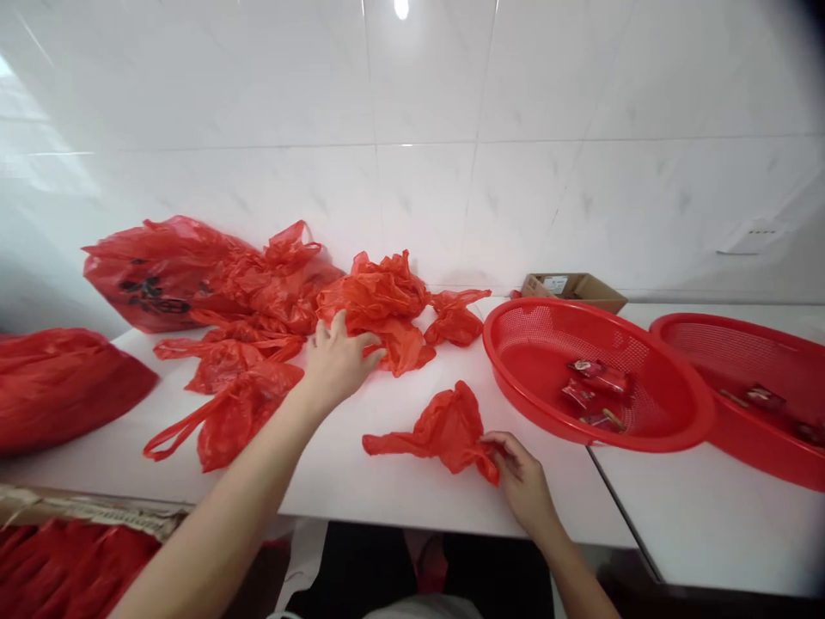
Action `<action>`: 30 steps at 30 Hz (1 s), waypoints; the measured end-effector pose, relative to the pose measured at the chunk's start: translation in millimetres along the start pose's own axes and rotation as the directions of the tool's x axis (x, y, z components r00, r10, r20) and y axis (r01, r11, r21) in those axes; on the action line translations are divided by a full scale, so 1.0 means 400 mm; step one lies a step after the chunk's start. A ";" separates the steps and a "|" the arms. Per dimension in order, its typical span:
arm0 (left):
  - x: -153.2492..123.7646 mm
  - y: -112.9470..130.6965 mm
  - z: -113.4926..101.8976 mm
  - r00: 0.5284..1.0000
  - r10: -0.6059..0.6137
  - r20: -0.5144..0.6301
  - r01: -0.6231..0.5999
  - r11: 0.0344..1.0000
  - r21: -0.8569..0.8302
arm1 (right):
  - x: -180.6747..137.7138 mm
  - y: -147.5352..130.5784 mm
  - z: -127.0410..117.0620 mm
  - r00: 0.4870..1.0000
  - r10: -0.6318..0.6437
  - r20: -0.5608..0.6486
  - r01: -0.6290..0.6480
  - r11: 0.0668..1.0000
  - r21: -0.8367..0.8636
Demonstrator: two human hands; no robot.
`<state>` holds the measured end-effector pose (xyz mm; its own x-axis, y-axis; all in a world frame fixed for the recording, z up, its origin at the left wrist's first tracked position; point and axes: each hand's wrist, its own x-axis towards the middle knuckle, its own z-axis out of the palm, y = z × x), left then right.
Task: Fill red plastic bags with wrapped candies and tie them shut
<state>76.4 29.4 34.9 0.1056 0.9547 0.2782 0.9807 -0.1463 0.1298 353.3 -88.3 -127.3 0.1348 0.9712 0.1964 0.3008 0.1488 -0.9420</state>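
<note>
My left hand reaches forward over the white table, its fingers spread and resting on a crumpled red plastic bag in the middle of a heap. My right hand lies near the front edge, fingers pinched on the corner of a small red plastic bag that sits apart from the heap. That bag is bunched up and lies flat on the table.
More red bags lie left of my left hand, a big full one behind. Two red mesh baskets with small red packets stand at the right. A cardboard box sits by the tiled wall.
</note>
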 end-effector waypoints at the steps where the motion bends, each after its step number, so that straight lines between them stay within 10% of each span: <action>1: -0.014 0.045 -0.004 0.997 0.059 -0.047 -0.060 0.998 -0.027 | 0.000 0.006 0.005 1.000 0.009 0.000 -0.009 1.000 0.017; 8: -0.149 0.226 0.123 0.914 0.348 0.210 -0.261 0.899 -0.353 | 0.003 0.017 -0.002 0.998 0.062 0.010 -0.063 0.994 0.094; 16: -0.301 0.130 0.294 0.988 0.058 0.146 0.027 0.851 -0.525 | 0.011 0.062 -0.014 0.993 0.116 0.032 -0.118 0.989 0.083; 24: -0.269 -0.010 0.237 0.928 -0.358 0.106 0.304 0.558 -0.772 | 0.020 0.022 -0.002 0.977 0.177 -0.115 -0.147 0.963 0.227; 30: -0.286 0.000 0.162 0.898 -0.289 0.331 0.399 0.222 -0.890 | 0.008 -0.057 -0.053 0.985 0.052 -0.166 -0.034 0.993 0.109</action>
<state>75.0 -63.1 -58.8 -0.1343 0.9856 -0.1023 0.1136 0.1179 0.9865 366.7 -92.5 -99.4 0.3052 0.9332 0.1899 0.1910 0.1354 -0.9722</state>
